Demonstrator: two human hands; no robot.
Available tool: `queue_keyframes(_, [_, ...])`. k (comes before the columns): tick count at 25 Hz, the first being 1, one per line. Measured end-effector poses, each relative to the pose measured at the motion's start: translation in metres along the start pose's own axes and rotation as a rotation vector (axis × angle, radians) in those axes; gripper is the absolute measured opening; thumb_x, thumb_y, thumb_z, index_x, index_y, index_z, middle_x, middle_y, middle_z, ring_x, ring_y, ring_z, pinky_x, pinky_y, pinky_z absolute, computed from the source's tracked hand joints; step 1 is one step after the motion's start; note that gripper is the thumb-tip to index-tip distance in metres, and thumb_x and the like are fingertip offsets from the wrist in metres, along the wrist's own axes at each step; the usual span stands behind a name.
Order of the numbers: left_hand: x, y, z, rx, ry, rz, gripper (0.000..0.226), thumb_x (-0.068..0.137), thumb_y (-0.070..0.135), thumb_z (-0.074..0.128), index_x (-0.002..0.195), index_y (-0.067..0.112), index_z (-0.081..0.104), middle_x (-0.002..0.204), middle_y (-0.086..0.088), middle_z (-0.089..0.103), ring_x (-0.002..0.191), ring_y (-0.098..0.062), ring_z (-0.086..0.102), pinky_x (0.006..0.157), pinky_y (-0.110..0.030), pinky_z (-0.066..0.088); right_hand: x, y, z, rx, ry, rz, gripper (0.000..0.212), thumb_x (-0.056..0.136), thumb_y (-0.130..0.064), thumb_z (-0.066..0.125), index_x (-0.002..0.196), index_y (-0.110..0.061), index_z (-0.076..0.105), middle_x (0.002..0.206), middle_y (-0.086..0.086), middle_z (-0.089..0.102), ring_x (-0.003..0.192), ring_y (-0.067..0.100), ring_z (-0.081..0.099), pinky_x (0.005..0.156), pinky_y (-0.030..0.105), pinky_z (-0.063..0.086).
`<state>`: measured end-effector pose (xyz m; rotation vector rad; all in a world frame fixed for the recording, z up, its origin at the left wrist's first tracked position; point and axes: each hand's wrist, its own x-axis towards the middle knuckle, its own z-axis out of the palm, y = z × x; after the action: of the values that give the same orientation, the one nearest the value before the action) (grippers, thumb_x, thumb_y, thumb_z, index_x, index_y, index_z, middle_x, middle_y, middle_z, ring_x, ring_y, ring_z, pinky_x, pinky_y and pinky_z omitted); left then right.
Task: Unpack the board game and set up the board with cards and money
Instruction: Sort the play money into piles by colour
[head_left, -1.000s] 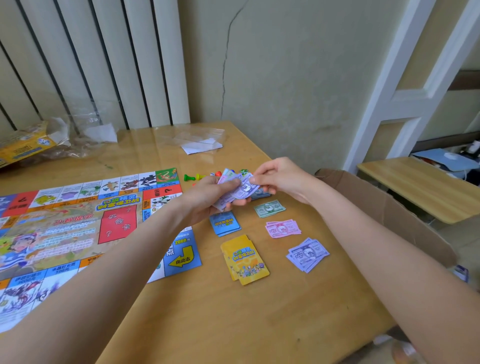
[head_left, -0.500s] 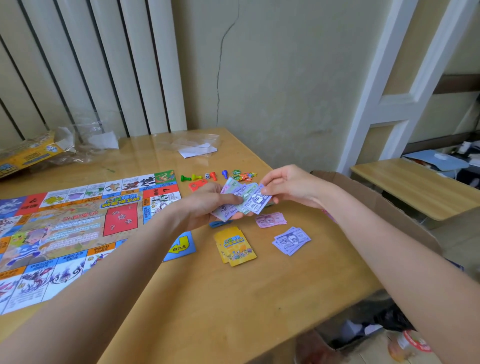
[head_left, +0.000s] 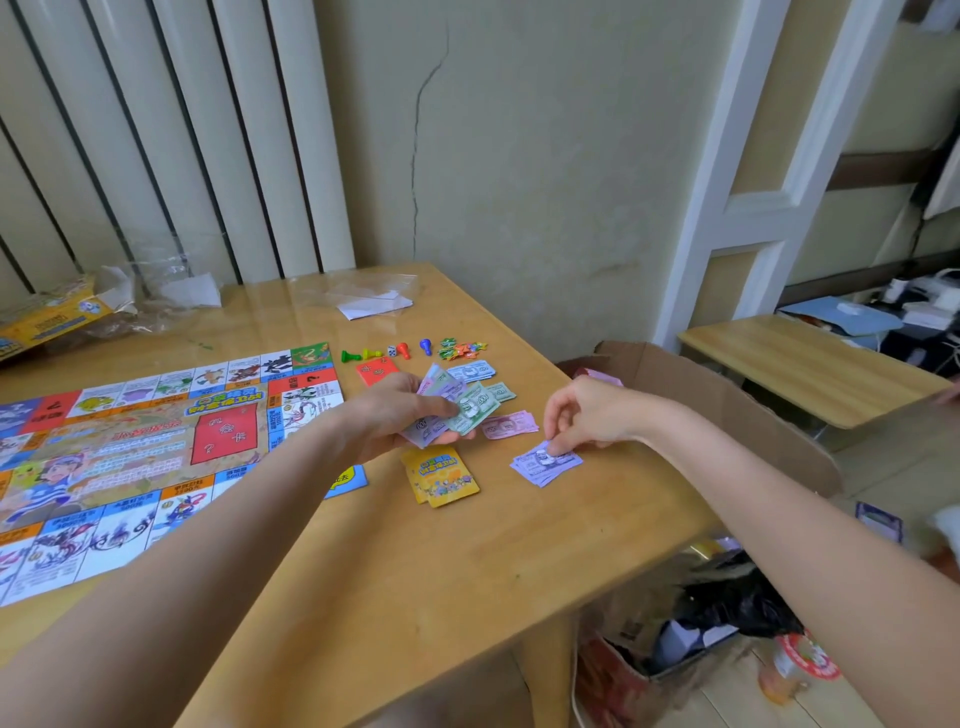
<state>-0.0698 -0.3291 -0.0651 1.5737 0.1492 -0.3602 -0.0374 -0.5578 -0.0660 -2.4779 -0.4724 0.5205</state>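
The colourful game board (head_left: 130, 457) lies flat on the left of the wooden table (head_left: 415, 571). My left hand (head_left: 384, 415) grips a fanned bundle of play money (head_left: 457, 405), green and purple notes. My right hand (head_left: 587, 415) pinches the top note of a purple money pile (head_left: 545, 462) lying on the table. A pink money pile (head_left: 509, 425) sits between my hands. A yellow card deck (head_left: 441, 475) lies below my left hand, a red card deck (head_left: 376, 371) above it. Green notes (head_left: 470, 371) lie further back.
Coloured pawns (head_left: 400, 351), a die and small tokens (head_left: 460, 348) line up behind the money. Plastic wrap and paper (head_left: 371, 304) lie at the back, the game box (head_left: 47, 325) far left. An open cardboard box (head_left: 727, 415) stands off the table's right edge.
My right hand has left the bundle and moved down and right onto the purple pile with a note. My left hand keeps the bundle. The camera has tilted up.
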Motion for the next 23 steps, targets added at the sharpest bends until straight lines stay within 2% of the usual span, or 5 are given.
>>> queue_keyframes(6, [0.007,0.003,0.000,0.124,0.059,0.018,0.017,0.082,0.003,0.066,0.099,0.003,0.061,0.087,-0.009,0.067,0.055,-0.008,0.066,0.049,-0.016,0.052,0.015,-0.030,-0.005,0.316,0.155,-0.118,0.021,0.082,-0.025,0.070,0.091,-0.006,0.065,0.064,-0.004,0.059,0.042,0.007,0.044,0.036,0.016,0.032])
queue_keyframes(12, [0.017,0.010,-0.007,-0.023,0.070,0.127,0.011,0.092,0.014,0.055,0.094,0.004,0.058,0.060,-0.003,0.069,0.045,-0.004,0.060,0.041,-0.012,0.044,0.056,-0.037,-0.003,0.507,0.348,-0.014,0.015,0.083,-0.014,0.069,0.074,-0.008,0.059,0.049,-0.003,0.050,0.041,0.006,0.036,0.035,0.014,0.024])
queue_keyframes(18, [0.022,0.010,-0.031,-0.088,0.045,0.091,0.020,0.099,0.021,0.042,0.091,0.006,0.053,0.059,-0.004,0.063,0.039,-0.006,0.047,0.038,-0.013,0.036,0.087,-0.025,0.003,0.159,0.333,0.137,0.028,0.077,-0.021,0.075,0.061,-0.013,0.054,0.063,0.003,0.054,0.058,0.016,0.048,0.053,0.025,0.038])
queue_keyframes(21, [0.026,0.010,-0.027,-0.137,0.007,0.056,0.010,0.098,0.010,0.043,0.098,0.004,0.050,0.065,-0.007,0.065,0.043,-0.007,0.050,0.038,-0.015,0.038,0.093,-0.025,0.004,-0.109,0.412,0.165,0.029,0.075,-0.026,0.076,0.070,-0.018,0.049,0.091,0.003,0.054,0.088,0.022,0.053,0.076,0.030,0.044])
queue_keyframes(23, [0.025,0.008,-0.023,-0.128,-0.053,0.040,0.011,0.097,0.008,0.044,0.104,0.005,0.052,0.078,-0.007,0.069,0.049,-0.007,0.056,0.041,-0.016,0.043,0.089,-0.035,0.000,0.006,0.499,0.092,0.025,0.078,-0.027,0.073,0.084,-0.017,0.050,0.094,0.001,0.051,0.086,0.020,0.053,0.071,0.028,0.042])
